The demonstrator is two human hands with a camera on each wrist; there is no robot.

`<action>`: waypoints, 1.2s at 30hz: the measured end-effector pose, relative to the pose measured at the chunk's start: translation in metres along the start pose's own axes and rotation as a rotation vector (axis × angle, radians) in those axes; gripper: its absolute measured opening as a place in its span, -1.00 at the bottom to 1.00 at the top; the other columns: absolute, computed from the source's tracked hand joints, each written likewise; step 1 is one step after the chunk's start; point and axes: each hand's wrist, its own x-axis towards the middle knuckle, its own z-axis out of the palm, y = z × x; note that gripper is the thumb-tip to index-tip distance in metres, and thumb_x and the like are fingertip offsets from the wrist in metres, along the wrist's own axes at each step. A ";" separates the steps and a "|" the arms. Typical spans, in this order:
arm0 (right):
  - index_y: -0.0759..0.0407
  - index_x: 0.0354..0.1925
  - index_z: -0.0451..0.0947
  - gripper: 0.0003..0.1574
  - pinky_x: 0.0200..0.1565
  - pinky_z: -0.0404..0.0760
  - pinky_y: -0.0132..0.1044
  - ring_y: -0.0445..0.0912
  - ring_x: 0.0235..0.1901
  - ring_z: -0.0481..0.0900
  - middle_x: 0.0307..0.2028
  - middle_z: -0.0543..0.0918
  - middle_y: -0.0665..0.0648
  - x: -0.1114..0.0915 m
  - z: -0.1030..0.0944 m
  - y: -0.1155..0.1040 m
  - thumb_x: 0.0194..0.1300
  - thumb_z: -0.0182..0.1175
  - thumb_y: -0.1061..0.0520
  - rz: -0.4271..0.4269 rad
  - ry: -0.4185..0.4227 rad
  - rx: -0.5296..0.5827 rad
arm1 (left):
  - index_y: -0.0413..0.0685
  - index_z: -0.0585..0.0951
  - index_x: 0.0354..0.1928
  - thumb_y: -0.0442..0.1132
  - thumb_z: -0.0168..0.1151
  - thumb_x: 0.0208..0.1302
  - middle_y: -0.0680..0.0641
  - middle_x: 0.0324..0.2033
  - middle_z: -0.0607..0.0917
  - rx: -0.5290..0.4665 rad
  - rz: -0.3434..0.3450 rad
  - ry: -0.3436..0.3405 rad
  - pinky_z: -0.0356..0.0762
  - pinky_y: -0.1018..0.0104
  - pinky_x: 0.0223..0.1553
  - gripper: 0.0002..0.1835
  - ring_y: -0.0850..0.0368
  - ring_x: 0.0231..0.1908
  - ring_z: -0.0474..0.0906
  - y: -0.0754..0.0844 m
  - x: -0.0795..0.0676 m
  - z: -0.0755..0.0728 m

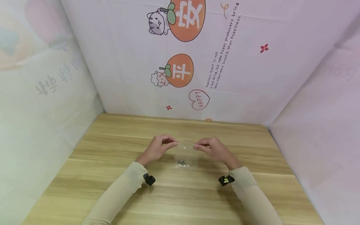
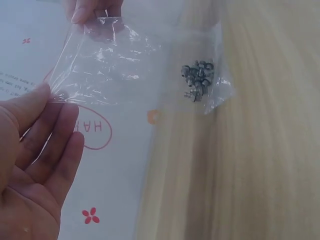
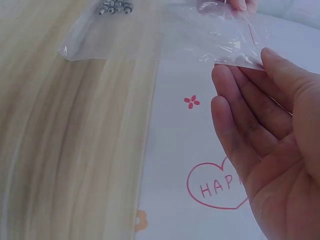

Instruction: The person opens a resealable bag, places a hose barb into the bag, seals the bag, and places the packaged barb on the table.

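A clear plastic bag [image 1: 186, 153] hangs between the two hands over the middle of the table. The left hand [image 1: 161, 147] pinches its upper left corner between thumb and fingers. At the upper right corner the right hand [image 1: 212, 148] pinches the bag the same way. Several small metal screw-like parts [image 2: 198, 77] lie gathered at the bottom of the bag, their exact kind too small to tell. In the right wrist view these metal parts [image 3: 115, 6] show at the top edge. Creases and glare cover the film near the bag's top.
The wood-grain table [image 1: 180, 200] spreads under both forearms. A white printed backdrop [image 1: 135, 78] rises behind it, with white sheets [image 1: 323, 109] at both sides. A black wrist strap [image 1: 149, 179] sits at the left cuff, another black strap [image 1: 226, 180] at the right.
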 end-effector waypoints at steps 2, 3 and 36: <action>0.15 -0.06 0.82 -0.65 -0.02 0.81 -0.23 -0.14 -0.12 0.81 -0.14 0.87 0.08 0.000 -0.002 -0.001 0.56 0.23 -0.05 -0.004 0.009 -0.006 | 0.03 0.76 -0.09 -0.10 0.32 0.50 -0.11 -0.14 0.82 -0.009 -0.006 -0.003 0.71 0.35 -0.05 -0.86 -0.23 -0.06 0.75 0.004 0.001 -0.001; 0.15 -0.06 0.82 -0.64 -0.02 0.81 -0.23 -0.11 -0.12 0.82 -0.15 0.87 0.07 0.000 -0.002 -0.002 0.56 0.23 -0.06 -0.004 0.014 -0.002 | 0.02 0.75 -0.08 -0.10 0.31 0.51 -0.15 -0.12 0.82 -0.018 -0.009 -0.005 0.72 0.30 -0.06 -0.85 -0.27 -0.05 0.73 0.005 0.001 -0.002; 0.03 -0.03 0.80 -0.76 0.09 0.77 -0.13 -0.16 -0.14 0.77 -0.15 0.85 -0.03 0.009 -0.010 0.008 0.46 0.38 -0.04 -0.003 0.050 0.079 | -0.11 0.71 -0.03 -0.09 0.24 0.57 -0.16 -0.14 0.78 -0.177 -0.043 0.073 0.75 -0.02 0.03 -0.76 -0.21 -0.07 0.73 0.001 0.012 0.019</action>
